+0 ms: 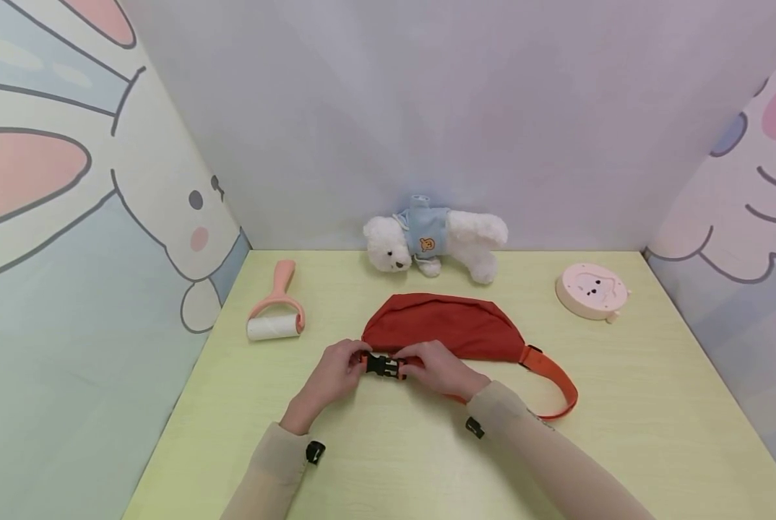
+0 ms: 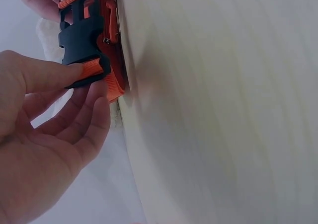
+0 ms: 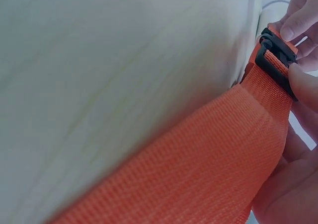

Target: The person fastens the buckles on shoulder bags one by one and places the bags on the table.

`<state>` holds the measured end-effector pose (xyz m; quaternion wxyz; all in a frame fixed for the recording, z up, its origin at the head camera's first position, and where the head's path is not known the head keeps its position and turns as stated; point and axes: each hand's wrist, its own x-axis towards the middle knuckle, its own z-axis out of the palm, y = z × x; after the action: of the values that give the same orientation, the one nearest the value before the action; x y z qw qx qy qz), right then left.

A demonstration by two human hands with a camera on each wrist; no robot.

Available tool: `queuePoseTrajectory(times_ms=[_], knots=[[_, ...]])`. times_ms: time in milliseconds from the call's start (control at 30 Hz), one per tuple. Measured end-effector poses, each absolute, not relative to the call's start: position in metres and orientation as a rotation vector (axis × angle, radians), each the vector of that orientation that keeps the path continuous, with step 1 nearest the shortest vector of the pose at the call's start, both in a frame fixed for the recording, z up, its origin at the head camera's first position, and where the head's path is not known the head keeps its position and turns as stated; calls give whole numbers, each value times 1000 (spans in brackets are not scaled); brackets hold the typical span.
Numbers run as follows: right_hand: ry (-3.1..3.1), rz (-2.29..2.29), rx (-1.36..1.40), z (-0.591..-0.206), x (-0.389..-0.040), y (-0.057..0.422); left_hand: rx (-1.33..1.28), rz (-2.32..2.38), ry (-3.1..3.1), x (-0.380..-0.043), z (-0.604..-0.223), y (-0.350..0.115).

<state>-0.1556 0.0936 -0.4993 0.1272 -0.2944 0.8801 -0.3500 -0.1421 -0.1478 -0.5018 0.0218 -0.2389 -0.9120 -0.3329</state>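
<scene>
A pale yellow counter carries everything. A red waist bag lies about midway between its left and right edges, an orange strap looping from the bag's right end. A white toy bear in a blue top lies along the back edge, head to the left. Both hands are clamped on a black buckle: the left hand pinches one end, the right hand the other. Near the back-left corner is a pink-handled lint roller; near the back-right corner, a round pink case. The buckle sits just before the bag, its halves meeting; whether fully locked, I cannot tell.
</scene>
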Motion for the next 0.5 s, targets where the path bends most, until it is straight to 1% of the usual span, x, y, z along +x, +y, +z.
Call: queuePoseTrajectory(times_ms=[500], knots=[[2564, -1088, -909, -499, -157, 90, -745, -1016, -2813, -140, -501, -146]])
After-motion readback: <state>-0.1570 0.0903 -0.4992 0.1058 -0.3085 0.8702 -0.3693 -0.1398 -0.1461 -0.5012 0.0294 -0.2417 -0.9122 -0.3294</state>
